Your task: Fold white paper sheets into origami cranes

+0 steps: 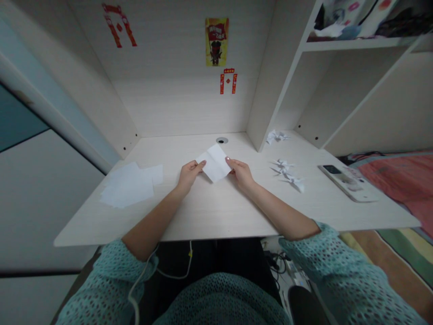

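Between my hands is a square sheet of white paper [214,164], held above the desk with one corner toward me and a faint crease across it. My left hand [191,175] pinches its left corner, thumb on top. At the right corner my right hand [241,172] grips it the same way, with the fingers hidden beneath. A spread pile of white paper sheets [130,186] lies on the desk left of my left hand. Several folded white paper figures [287,174] stand in a row to the right of my right hand.
More folded paper pieces [277,136] sit by the shelf divider at the back. A phone [348,183] lies at the desk's right side, beside red cloth [392,180]. The desk [209,221] has a round cable hole [222,140] near the back wall. A white cable [145,271] hangs by my left sleeve.
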A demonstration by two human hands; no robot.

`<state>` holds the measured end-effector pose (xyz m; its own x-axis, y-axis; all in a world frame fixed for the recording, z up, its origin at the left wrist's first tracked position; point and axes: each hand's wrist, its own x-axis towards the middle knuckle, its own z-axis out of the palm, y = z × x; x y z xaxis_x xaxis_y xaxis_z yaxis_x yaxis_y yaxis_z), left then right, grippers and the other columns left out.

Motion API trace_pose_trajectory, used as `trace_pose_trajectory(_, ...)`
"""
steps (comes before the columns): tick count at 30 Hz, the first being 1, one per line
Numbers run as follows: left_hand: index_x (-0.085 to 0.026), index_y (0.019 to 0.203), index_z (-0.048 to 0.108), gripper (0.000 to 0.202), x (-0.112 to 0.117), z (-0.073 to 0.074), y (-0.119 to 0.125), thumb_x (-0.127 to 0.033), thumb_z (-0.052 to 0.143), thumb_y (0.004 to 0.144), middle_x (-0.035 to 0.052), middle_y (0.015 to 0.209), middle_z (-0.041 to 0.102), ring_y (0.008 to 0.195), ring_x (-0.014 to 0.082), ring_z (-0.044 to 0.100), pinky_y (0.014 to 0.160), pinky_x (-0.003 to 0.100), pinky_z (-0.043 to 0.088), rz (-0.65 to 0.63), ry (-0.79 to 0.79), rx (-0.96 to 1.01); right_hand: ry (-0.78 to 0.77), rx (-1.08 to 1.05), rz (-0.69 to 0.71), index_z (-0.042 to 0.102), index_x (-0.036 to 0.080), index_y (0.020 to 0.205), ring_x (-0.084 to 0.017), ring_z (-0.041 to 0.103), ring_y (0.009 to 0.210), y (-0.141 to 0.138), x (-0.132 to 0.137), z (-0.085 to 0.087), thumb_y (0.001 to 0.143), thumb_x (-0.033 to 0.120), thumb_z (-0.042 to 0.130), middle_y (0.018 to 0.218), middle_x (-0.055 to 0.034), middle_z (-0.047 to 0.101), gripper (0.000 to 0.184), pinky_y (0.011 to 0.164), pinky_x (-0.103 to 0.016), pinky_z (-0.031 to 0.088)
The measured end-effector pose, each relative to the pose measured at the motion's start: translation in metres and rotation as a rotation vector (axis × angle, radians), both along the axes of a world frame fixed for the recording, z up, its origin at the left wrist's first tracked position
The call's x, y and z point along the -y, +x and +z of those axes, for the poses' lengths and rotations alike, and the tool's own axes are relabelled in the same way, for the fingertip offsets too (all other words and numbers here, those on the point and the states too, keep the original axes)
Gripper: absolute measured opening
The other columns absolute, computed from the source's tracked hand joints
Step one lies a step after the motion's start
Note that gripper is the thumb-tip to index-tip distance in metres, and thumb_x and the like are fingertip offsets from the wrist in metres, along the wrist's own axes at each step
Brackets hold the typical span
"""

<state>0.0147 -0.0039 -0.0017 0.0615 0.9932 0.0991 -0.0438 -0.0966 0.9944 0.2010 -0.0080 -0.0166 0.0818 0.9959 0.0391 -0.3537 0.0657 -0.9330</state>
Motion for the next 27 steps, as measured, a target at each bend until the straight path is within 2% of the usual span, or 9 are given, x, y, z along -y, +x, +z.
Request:
trace_pose_trajectory(7,-0.014,0.063,0.058,0.041,-0.005,-0.003,-0.004,-0.054,0.067,0.064,0.0050,0.062,0.063,0.055,0.0105,0.054,0.047,0.021,0.033,-0.010,-0.114,-0.079,-0.046,0.010,-0.080,0.064,0.017,0.062,-0.013,0.053,0.059,0.004,-0.003,0.000,0.060,0.052,0.071,0.066,-0.0020,0.065,0.035,0.054,-0.025,0.038)
trace_pose_trajectory(11,-0.014,0.061,0.058,0.040,-0.006,-0.003,-0.005,-0.053,0.068,0.062,0.0052,0.062,0.063,0.053,0.0095,0.053,0.046,0.021,0.031,-0.012,-0.159,-0.070,-0.057,-0.031,-0.083,0.064,0.016,0.061,-0.013,0.054,0.061,0.004,-0.003,0.001,0.058,0.047,0.073,0.068,-0.0027,0.066,0.033,0.056,-0.025,0.039)
trace_pose_trajectory(16,-0.014,0.064,0.058,0.039,-0.002,0.003,-0.003,-0.051,0.071,0.061,0.0046,0.067,0.063,0.057,0.0097,0.055,0.051,0.020,0.035,-0.026,-0.251,0.012,-0.057,-0.052,-0.085,0.065,0.016,0.063,-0.014,0.055,0.064,0.002,-0.003,0.001,0.057,0.047,0.074,0.071,-0.0028,0.067,0.032,0.057,-0.026,0.040)
trace_pose_trajectory(19,-0.014,0.071,0.060,0.037,0.001,0.007,-0.003,-0.047,0.073,0.060,0.0063,0.075,0.065,0.065,0.0114,0.057,0.056,0.021,0.038,-0.089,-0.290,0.065,-0.043,-0.030,-0.074,0.065,0.016,0.065,-0.013,0.053,0.060,0.002,-0.003,0.001,0.058,0.048,0.072,0.067,-0.0018,0.065,0.033,0.055,-0.025,0.038)
trace_pose_trajectory(23,-0.015,0.088,0.065,0.037,0.005,0.011,-0.005,-0.041,0.073,0.063,0.0075,0.085,0.066,0.070,0.0125,0.059,0.057,0.020,0.038,-0.202,-0.286,0.059,-0.040,-0.028,-0.071,0.066,0.016,0.068,-0.013,0.053,0.059,0.002,-0.003,0.000,0.059,0.049,0.072,0.067,-0.0021,0.065,0.035,0.055,-0.025,0.039)
trace_pose_trajectory(27,-0.014,0.089,0.067,0.035,0.005,0.013,-0.007,-0.036,0.073,0.064,0.0093,0.084,0.067,0.068,0.0125,0.059,0.055,0.021,0.037,-0.290,-0.315,0.014,-0.034,-0.013,-0.083,0.067,0.016,0.074,-0.015,0.057,0.065,0.004,-0.005,-0.003,0.059,0.051,0.071,0.073,-0.0045,0.067,0.038,0.059,-0.027,0.042)
